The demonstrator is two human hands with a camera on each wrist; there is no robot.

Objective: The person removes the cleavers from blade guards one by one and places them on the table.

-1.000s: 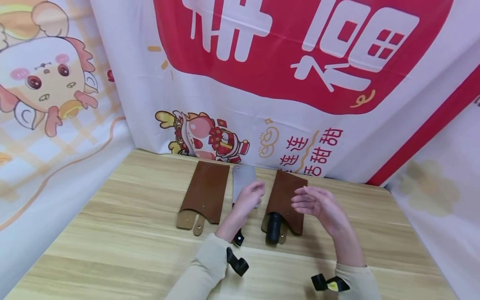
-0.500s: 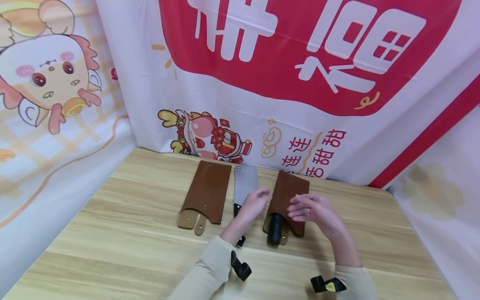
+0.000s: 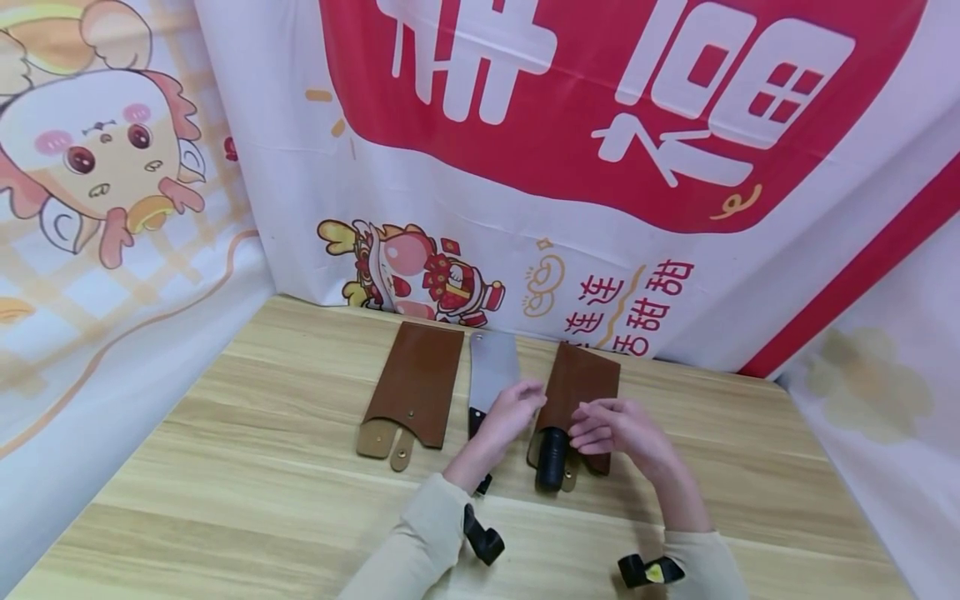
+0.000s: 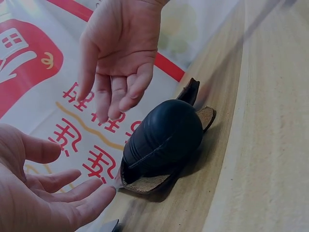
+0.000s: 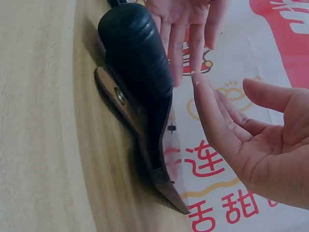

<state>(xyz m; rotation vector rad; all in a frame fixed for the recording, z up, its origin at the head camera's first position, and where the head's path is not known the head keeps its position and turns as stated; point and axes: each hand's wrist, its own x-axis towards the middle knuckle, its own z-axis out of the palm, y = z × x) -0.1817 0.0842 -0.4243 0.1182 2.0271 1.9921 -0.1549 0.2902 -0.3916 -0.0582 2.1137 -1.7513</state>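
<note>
My left hand (image 3: 512,412) hovers between a bare cleaver (image 3: 492,367) and the right-hand brown leather sheath (image 3: 581,385), fingers relaxed and holding nothing. Its forearm hides part of the cleaver's black handle. From that sheath's near end sticks a thick black knife handle (image 3: 551,462); whatever blade it has is hidden inside. On the handle's other side is my right hand (image 3: 621,432), loosely bent, nothing in it, overlapping the sheath's edge in the head view. The left wrist view has the ridged handle (image 4: 166,133) just beyond the left fingertips. A snap strap (image 5: 113,89) lies beside it.
A second brown sheath (image 3: 420,375), with its tan flap and strap toward me, lies left of the cleaver on the wooden table (image 3: 225,467). Printed white and red cloth (image 3: 420,175) hangs behind the table's back edge and along both sides.
The left hand has shifted right, off the cleaver blade toward the right sheath. The right hand has come left and nearer the black handle. Knives and sheaths lie as before; the head view shifted slightly.
</note>
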